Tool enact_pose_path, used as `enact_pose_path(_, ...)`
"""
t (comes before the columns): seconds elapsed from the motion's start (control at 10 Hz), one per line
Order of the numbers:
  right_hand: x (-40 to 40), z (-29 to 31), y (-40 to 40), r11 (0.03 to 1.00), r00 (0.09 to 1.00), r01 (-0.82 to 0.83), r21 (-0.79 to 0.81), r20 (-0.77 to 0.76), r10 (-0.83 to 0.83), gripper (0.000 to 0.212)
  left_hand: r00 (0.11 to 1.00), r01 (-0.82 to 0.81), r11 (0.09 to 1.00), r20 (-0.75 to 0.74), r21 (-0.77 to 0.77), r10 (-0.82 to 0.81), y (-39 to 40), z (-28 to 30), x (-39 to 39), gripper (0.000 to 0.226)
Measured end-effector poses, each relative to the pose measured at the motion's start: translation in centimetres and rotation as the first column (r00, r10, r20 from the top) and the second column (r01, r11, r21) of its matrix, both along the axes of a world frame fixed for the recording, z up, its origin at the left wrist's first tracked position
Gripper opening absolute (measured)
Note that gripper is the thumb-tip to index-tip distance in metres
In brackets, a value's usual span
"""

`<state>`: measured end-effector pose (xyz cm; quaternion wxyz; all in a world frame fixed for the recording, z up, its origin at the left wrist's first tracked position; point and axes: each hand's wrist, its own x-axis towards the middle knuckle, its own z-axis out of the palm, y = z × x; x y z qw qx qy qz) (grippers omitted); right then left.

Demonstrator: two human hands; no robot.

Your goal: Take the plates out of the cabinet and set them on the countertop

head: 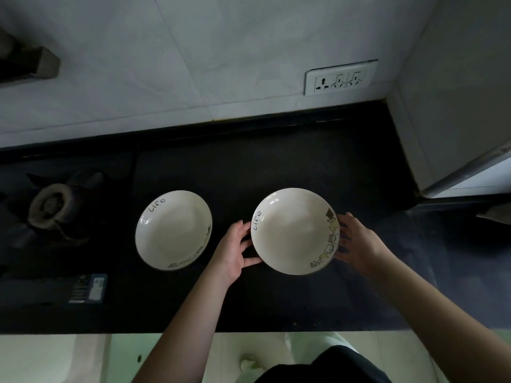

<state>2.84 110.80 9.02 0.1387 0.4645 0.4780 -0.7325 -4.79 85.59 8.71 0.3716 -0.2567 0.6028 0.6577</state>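
Observation:
Two white plates with the word "Life" and a small drawing on the rim are over the black countertop [276, 167]. The left plate [173, 229] lies flat on the counter by itself. The right plate [294, 230] is held between both hands. My left hand [235, 251] grips its left rim, fingers curled under the edge. My right hand [359, 244] holds its right rim. Whether this plate touches the counter cannot be told. No cabinet is in view.
A gas burner [51, 205] sits on the counter at the left. A dark card or box [88, 288] lies near the front edge. A wall socket [341, 78] is on the tiled wall behind. A white appliance or wall [456, 134] closes the right side.

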Motion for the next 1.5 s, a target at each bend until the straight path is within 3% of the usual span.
enact_pose_path(0.2,0.1,-0.2,0.2,1.000,1.000,-0.005,-0.014,-0.010,0.005,0.031,0.999,-0.043,0.999,0.011,0.021,0.042,0.1,0.5,0.3,0.050)
enact_pose_path(0.4,1.0,-1.1,-0.3,0.973,0.991,-0.107,0.207,-0.061,0.122,0.050,0.991,-0.131,0.990,-0.010,0.048,0.131,-0.5,0.7,2.1,0.036)
enact_pose_path(0.5,1.1,-1.0,-0.7,0.954,0.979,-0.161,0.252,-0.083,0.187,0.049,0.994,-0.106,0.993,-0.008,0.053,0.107,-0.5,0.8,2.9,0.025)
enact_pose_path(0.6,0.8,-0.9,-0.8,0.964,0.984,-0.137,0.230,-0.078,0.159,0.052,0.995,-0.101,0.993,-0.015,0.054,0.102,-0.3,0.9,2.9,0.025)
enact_pose_path(0.7,0.7,-1.0,-0.6,0.957,0.978,-0.156,0.246,-0.096,0.184,0.039,0.995,-0.098,0.994,-0.022,0.057,0.099,-0.3,1.0,2.6,0.025)
enact_pose_path(0.9,1.0,-1.6,-0.8,0.985,0.991,-0.079,0.151,-0.098,0.094,0.050,0.992,-0.117,0.989,-0.026,0.087,0.120,-0.4,0.9,2.6,0.025)
enact_pose_path(1.2,0.8,-1.0,-0.4,0.998,0.988,-0.033,0.050,-0.148,0.040,0.047,0.981,-0.189,0.974,-0.009,0.126,0.192,-0.2,1.1,3.2,0.037)
enact_pose_path(1.4,0.6,0.0,-0.7,1.000,0.980,-0.014,0.021,-0.197,0.017,0.050,0.970,-0.238,0.946,0.016,0.220,0.241,-0.8,0.8,3.4,0.041)
enact_pose_path(1.5,0.8,-0.2,-0.9,0.997,0.982,-0.006,0.083,-0.189,0.022,0.047,0.973,-0.224,0.948,-0.001,0.228,0.230,-2.1,0.8,3.7,0.045)
